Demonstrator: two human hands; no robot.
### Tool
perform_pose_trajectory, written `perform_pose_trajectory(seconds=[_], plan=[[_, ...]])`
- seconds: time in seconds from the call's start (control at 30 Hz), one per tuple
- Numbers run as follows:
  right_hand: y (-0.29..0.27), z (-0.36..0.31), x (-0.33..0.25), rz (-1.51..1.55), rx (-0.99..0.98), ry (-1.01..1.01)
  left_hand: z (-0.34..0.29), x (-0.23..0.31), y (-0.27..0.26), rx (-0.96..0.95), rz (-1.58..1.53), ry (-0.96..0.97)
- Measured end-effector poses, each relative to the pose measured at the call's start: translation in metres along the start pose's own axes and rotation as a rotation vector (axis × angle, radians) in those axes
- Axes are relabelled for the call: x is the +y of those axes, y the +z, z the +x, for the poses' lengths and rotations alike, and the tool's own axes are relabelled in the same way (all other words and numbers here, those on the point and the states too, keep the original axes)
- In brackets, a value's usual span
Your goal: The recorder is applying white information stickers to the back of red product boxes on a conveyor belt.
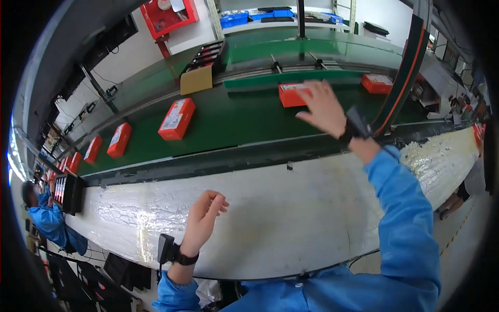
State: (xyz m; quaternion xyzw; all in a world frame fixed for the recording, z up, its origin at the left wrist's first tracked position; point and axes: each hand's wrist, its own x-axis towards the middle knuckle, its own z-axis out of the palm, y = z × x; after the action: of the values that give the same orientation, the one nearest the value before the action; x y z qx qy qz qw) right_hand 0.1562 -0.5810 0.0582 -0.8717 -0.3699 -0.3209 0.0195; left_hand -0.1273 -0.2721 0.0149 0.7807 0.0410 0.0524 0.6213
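Note:
My right hand [323, 110] reaches over the green conveyor belt [234, 122], palm down with its fingers spread. The fingers overlap the right end of a red box [289, 98] with a white label on top; whether they touch it I cannot tell. Over the pale worktable [291, 208], my left hand [204, 218] is raised with its fingers loosely curled in and no object visible in it. Nearest to it on the belt is a larger-looking red box [176, 119], well beyond its reach. Both wrists carry a black strap with a small device.
More red boxes [119, 140] line the belt to the left, and another red box [377, 83] lies right. A green rail [306, 78] and an open carton [197, 78] stand beyond. A dark post [403, 78] rises at the right. At far left, a co-worker [49, 221] sits by a black tray [73, 195].

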Motion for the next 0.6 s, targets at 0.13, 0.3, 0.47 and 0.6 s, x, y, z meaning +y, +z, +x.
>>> perform_pose_trajectory(seconds=[0.13,0.3,0.47,0.6], plan=[[-0.002,-0.064,-0.092,0.408,-0.078,-0.170,0.077,-0.022,-0.029,0.163,0.340,0.125],[-0.011,-0.126,-0.142,0.632,-0.160,-0.192,0.179,-0.076,-0.130,0.658,0.958,0.298],[-0.022,-0.131,-0.138,0.658,-0.200,-0.038,0.252,-0.079,-0.123,0.688,0.919,-0.096],[-0.019,-0.126,-0.148,0.693,-0.153,-0.085,0.254,-0.095,-0.162,0.641,0.878,-0.009]])
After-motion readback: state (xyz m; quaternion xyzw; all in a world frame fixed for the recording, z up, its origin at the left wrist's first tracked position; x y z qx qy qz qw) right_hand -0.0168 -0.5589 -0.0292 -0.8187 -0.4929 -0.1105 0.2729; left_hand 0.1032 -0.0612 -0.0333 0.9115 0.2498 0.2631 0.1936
